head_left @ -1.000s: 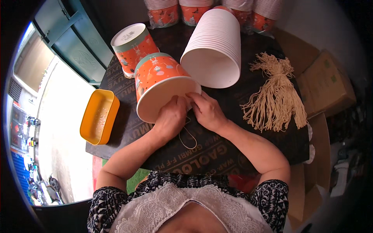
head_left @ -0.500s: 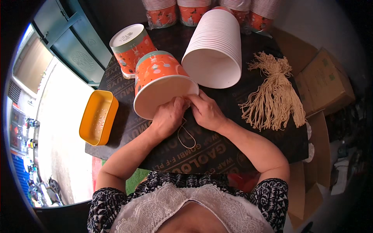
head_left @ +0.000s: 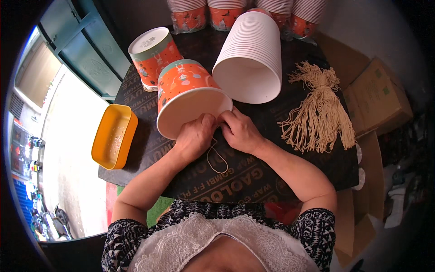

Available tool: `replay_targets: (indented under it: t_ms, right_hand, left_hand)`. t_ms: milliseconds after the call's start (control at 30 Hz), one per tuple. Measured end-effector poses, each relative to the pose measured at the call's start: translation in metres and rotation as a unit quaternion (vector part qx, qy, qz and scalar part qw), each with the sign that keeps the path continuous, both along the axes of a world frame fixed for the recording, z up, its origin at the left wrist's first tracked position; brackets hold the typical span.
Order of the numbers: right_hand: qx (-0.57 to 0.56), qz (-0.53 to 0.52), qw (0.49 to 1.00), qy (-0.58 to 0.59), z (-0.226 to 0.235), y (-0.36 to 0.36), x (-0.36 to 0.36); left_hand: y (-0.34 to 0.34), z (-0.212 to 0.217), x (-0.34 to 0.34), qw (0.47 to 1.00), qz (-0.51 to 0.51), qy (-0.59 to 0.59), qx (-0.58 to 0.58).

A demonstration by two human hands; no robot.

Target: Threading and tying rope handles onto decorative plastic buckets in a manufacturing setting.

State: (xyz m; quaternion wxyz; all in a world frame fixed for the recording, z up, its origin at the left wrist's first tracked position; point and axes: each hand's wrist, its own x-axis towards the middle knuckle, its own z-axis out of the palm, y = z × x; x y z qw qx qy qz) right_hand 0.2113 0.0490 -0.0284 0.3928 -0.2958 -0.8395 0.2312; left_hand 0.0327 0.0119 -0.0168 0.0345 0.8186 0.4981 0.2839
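- Left fingers (head_left: 209,120) and right fingers (head_left: 229,119) are pinching closed, seemingly on the cord (head_left: 220,172).
- Orange bucket (head_left: 186,84) is facing mouth-near, just far-left of them.
- Guessing they're fastening cord; next move's probably calling for tightening.

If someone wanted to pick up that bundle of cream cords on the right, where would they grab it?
Probably by the narrow neck of the cord bundle, coming down from above with the right hand. The strands draw together there and splay loosely toward the near end, so a grip there should gather most.
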Motion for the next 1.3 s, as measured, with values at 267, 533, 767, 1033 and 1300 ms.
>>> replay_targets:
  t_ms: [267, 533, 767, 1033, 1300]
  right_hand:
    - [-0.006, 0.001, 1.0, 0.026, 0.005, -0.002, -0.002]
    - [0.001, 0.016, 1.0, 0.009, 0.002, 0.0, 0.002]
    - [0.018, 0.01, 1.0, 0.019, 0.009, -0.005, -0.002]
    - [0.108, 0.034, 0.993, -0.029, 0.009, -0.004, -0.002]
    - [0.252, -0.031, 0.944, -0.211, 0.015, -0.02, 0.003]
  left_hand:
    - [0.001, 0.0, -0.003, 0.999, -0.009, -0.009, 0.046]
    - [-0.001, 0.003, 0.001, 0.998, 0.001, -0.06, -0.003]
    - [0.001, 0.009, -0.008, 0.976, 0.003, -0.193, -0.098]
    - [0.002, 0.006, -0.007, 0.978, 0.066, -0.182, -0.072]
    - [0.004, 0.007, -0.008, 0.985, 0.118, -0.124, -0.016]
